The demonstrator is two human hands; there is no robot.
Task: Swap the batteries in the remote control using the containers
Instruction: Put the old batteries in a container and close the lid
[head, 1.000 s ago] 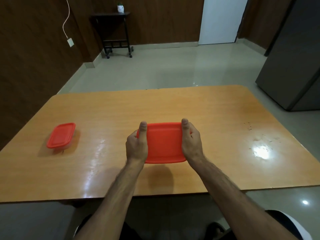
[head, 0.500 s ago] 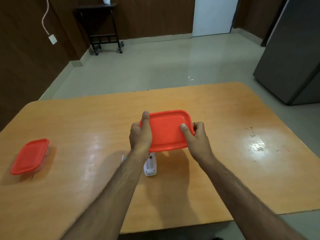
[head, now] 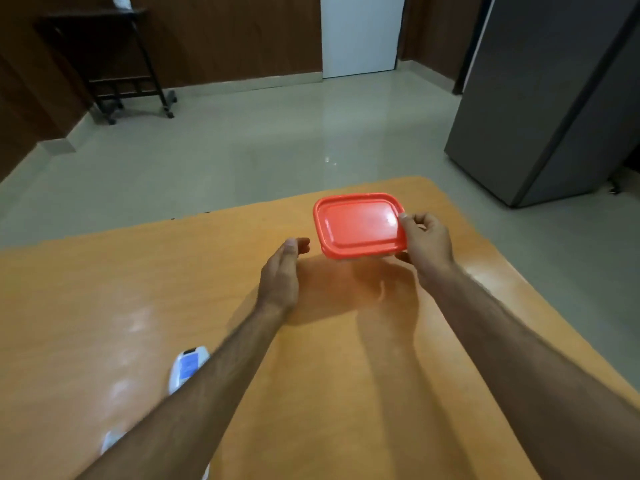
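An orange-red lidded container (head: 358,225) is held near the far right part of the wooden table (head: 104,289), slightly tilted. My right hand (head: 427,242) grips its right edge. My left hand (head: 282,275) is just left of the container, fingers straight and apart, not touching it. A white remote control (head: 187,370) with a blue label lies on the table at lower left, partly hidden under my left forearm. Another white part (head: 110,439) shows beside the forearm near the bottom edge; I cannot tell what it is.
The table's far edge and rounded right corner lie close behind the container. A grey refrigerator (head: 554,98) stands on the right. A dark rolling stand (head: 104,64) sits at the back left wall. A white door (head: 362,32) is at the back.
The container has moved away and to the right, carried by my right hand. My left hand has let go of it. The second red container has left the view as the camera turned.
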